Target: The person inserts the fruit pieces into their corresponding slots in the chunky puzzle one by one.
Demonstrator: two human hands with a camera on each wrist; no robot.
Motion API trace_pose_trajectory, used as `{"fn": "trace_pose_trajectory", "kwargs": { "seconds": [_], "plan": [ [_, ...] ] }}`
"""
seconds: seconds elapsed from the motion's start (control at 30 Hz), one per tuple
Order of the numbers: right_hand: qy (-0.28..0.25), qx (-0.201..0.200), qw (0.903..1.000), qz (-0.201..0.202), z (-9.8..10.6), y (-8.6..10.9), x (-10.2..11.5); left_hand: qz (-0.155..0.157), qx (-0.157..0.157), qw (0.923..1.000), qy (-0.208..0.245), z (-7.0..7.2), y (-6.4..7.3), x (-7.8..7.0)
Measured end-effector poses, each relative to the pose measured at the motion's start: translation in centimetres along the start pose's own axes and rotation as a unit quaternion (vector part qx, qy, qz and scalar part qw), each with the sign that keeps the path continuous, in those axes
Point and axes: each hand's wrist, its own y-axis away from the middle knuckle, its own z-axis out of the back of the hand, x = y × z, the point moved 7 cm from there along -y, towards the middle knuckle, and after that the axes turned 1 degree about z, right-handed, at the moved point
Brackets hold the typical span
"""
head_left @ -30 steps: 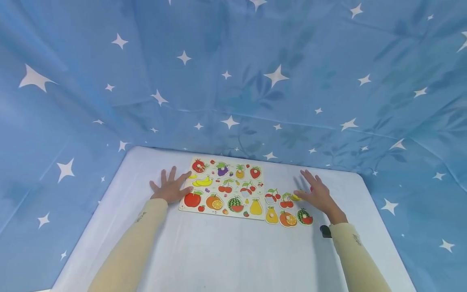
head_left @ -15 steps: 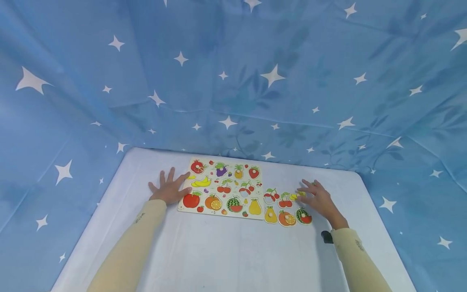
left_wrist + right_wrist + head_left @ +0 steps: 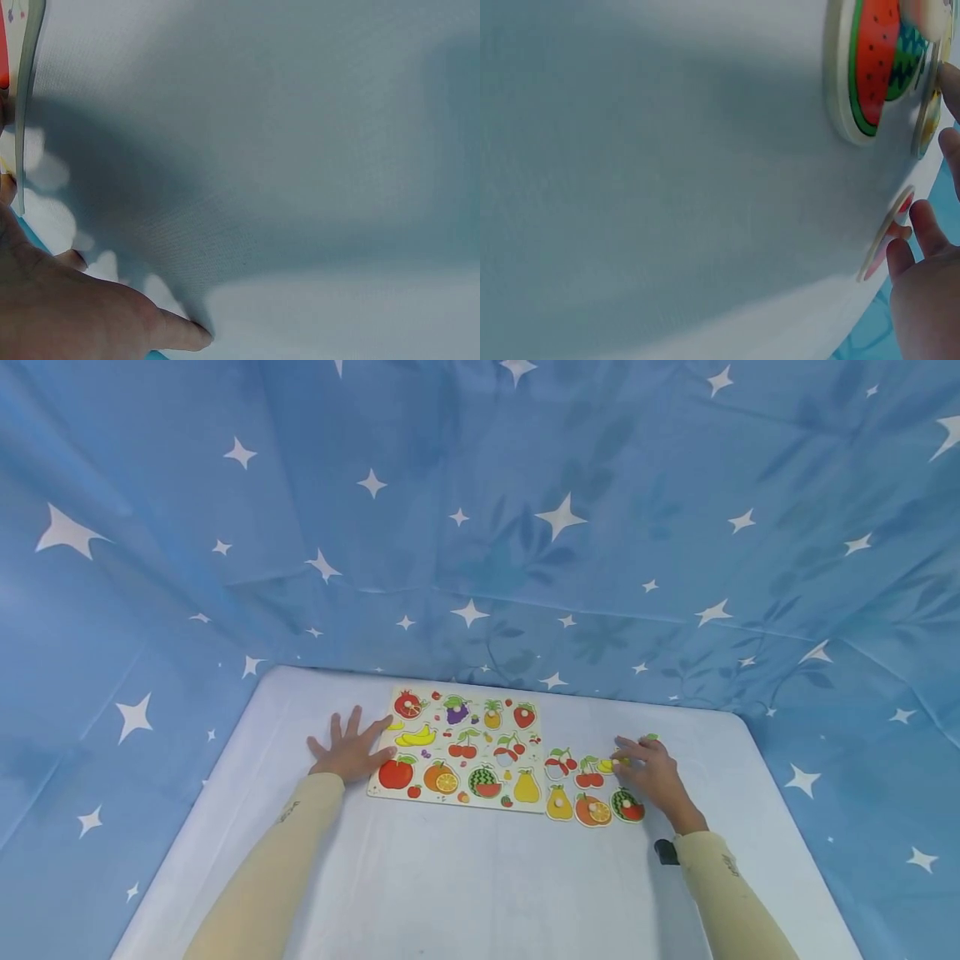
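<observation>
My left hand [image 3: 347, 752] lies spread, thumb and index finger on the left edge of a wooden fruit puzzle board [image 3: 427, 781]; its little finger [image 3: 184, 332] touches the cloth. The board's top row bears knobbed pieces: pomegranate [image 3: 408, 703], grapes [image 3: 456, 710], pineapple [image 3: 492, 716] and strawberry [image 3: 524, 716]. To the right of the board my right hand [image 3: 658, 779] pinches a banana puzzle piece [image 3: 606, 767], partly covered by its fingers. Its outer fingers hover by a mostly hidden red piece [image 3: 883, 251]. The watermelon piece [image 3: 627, 807] lies just below.
Beside the board lie loose knobbed pieces: two cherry pieces, one [image 3: 558, 765] left of the other [image 3: 588, 773], a pear [image 3: 558, 804] and an orange [image 3: 592, 811]. A white cloth [image 3: 480, 885] covers the table; blue starry fabric [image 3: 480, 560] hangs behind.
My right hand has come down to the banana piece, its thumb and index finger drawing together over it. My left hand stays on the board's edge.
</observation>
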Motion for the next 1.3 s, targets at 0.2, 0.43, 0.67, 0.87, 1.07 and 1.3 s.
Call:
{"fn": "trace_pose_trajectory", "kwargs": {
  "seconds": [0.2,0.43,0.67,0.87,1.07,1.3],
  "plan": [
    [-0.01,-0.012,0.9999,-0.004,0.1,0.3,0.0,0.002,0.002,1.0,-0.005,-0.3,0.0,-0.2],
    [-0.025,-0.022,0.9994,0.012,-0.2,0.2,0.1,0.001,-0.002,1.0,-0.007,0.1,0.4,-0.2],
    [-0.019,-0.006,0.9996,-0.021,-0.5,-0.4,0.1,0.001,-0.007,1.0,0.0,0.3,0.5,0.1],
    [-0.021,-0.024,0.9995,0.004,0.3,-0.9,0.6,0.001,-0.008,1.0,-0.005,-0.1,0.3,-0.1],
    [-0.037,-0.033,0.9986,0.021,0.8,-1.1,1.1,0.001,-0.005,1.0,0.0,-0.3,0.3,-0.7],
    [-0.053,-0.03,0.9977,0.031,-0.5,-2.2,2.8,0.007,-0.005,0.9998,-0.017,-0.1,0.3,-0.2]
  ]
}}
